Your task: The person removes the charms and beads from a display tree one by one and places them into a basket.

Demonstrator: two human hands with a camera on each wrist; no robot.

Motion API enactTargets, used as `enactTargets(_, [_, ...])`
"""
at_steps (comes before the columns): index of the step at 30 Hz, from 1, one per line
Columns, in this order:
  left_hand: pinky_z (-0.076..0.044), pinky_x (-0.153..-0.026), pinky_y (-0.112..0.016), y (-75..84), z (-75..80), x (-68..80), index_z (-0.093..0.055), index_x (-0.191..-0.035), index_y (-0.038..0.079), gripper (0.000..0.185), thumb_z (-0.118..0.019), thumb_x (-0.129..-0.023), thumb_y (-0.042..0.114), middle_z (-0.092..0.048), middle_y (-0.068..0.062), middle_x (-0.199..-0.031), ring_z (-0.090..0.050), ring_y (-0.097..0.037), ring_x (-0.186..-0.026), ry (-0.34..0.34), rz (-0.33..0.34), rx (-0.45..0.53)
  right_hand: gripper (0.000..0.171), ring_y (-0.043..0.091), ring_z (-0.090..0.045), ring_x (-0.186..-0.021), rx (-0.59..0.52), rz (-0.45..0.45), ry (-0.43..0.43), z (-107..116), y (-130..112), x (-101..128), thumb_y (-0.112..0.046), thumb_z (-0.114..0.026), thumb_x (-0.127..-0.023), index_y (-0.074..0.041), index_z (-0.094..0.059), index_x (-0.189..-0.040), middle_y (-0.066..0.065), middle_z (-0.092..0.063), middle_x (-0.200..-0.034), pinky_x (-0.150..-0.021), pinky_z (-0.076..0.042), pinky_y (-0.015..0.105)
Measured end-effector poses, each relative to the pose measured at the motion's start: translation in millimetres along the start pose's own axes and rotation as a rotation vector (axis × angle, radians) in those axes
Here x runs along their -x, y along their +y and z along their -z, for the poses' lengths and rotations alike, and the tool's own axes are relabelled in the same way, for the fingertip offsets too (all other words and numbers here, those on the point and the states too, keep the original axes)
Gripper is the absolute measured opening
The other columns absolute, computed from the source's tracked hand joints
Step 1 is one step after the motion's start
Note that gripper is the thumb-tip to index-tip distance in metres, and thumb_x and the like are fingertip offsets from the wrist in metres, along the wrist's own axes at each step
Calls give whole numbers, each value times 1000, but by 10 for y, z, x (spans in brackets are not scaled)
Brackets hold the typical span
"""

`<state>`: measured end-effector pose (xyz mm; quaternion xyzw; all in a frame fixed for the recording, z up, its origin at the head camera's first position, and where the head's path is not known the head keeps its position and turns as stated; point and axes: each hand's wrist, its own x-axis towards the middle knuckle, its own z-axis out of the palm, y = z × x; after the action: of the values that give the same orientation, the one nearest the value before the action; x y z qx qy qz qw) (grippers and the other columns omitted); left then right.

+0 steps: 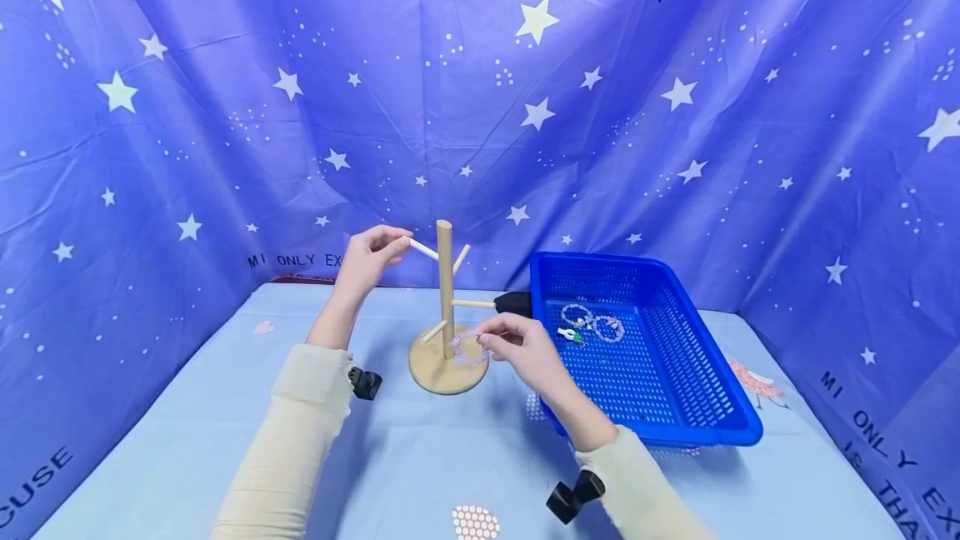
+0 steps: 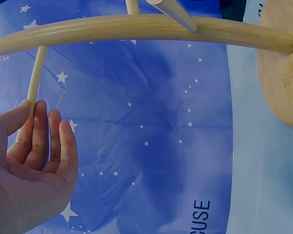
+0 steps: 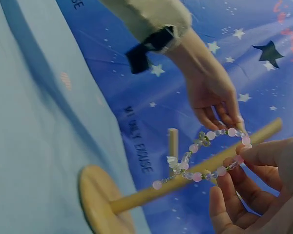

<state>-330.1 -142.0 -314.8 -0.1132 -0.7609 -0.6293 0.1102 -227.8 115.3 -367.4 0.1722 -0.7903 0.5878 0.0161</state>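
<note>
By wooden stand (image 1: 446, 307): right grip (image 1: 525, 348) pinching pink-bead bracelet (image 3: 210, 156); left grip (image 1: 369, 257) pinching peg (image 1: 422, 249).

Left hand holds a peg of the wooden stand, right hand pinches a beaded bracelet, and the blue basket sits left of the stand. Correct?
Not quite: the head view shows the basket right of the stand. The rest holds.

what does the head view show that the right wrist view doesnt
Only the head view shows the blue basket with more bracelets inside, and both sleeves. Only the right wrist view shows the pink bead bracelet clearly, pinched in the right hand. Both show the wooden stand and the left hand holding an upper peg.
</note>
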Motion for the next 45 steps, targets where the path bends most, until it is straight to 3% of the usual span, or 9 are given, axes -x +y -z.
enactTargets(9, [-57,-87,-24,-6,26,10,-63,-120,-9,33,-64,-98,15,-65,22,-83,-64,7,-85,0,8,8,21,12,-65,-84,-10,-21,81,315,-121,-47,-13,-65,-96,3,-69,-109,18,-70,-103,-78,-59,27])
enactTargets(17, [-57,-87,-23,-29,34,8,-64,-119,-8,33,-65,-98,17,-66,21,-84,-64,6,-85,1,10,5,23,12,-69,-87,2,-34,147,560,-60,-94,-13,-64,-97,5,-67,-111,11,-71,-101,-80,-61,30])
enactTargets(20, [-57,-88,-24,-28,33,7,-65,-119,-6,32,-65,-97,17,-67,18,-89,-64,5,-87,1,10,-3,24,9,-68,-86,12,-56,168,641,-10,-101,-15,-63,-98,4,-67,-113,6,-71,-99,-82,-61,30])
enactTargets(30, [-56,-92,-29,3,18,-2,-66,-120,-3,31,-65,-98,19,-69,5,-100,-64,2,-91,-13,12,-10,26,-1,-66,-85,90,-79,232,920,127,-149,-14,-60,-100,4,-65,-117,15,-70,-108,-81,-60,26])
enactTargets(34, [-57,-92,-29,-1,19,-9,-66,-121,-4,32,-64,-98,19,-72,-6,-108,-64,2,-91,-12,4,-20,25,2,-66,-87,138,-91,250,1035,202,-190,-12,-59,-100,7,-64,-116,18,-70,-108,-81,-60,28])
enactTargets(38, [-57,-92,-30,-13,16,-17,-66,-121,-4,32,-64,-98,19,-69,-18,-119,-63,1,-90,-7,5,-29,25,0,-65,-83,188,-124,237,1128,264,-214,-12,-59,-100,6,-64,-115,23,-69,-111,-80,-60,26])
enactTargets(40, [-57,-92,-30,-13,11,-17,-66,-120,-4,31,-64,-98,19,-68,-21,-122,-63,1,-90,-4,8,-27,25,2,-66,-82,209,-139,215,1174,295,-226,-13,-59,-100,6,-64,-115,19,-70,-105,-77,-60,24])
enactTargets(45, [-57,-94,-34,-2,5,-12,-66,-119,-5,31,-65,-98,17,-69,-21,-120,-63,2,-89,-1,11,-16,25,13,-66,-84,238,-189,84,1288,352,-265,-11,-57,-100,9,-63,-115,9,-70,-96,-76,-60,28])
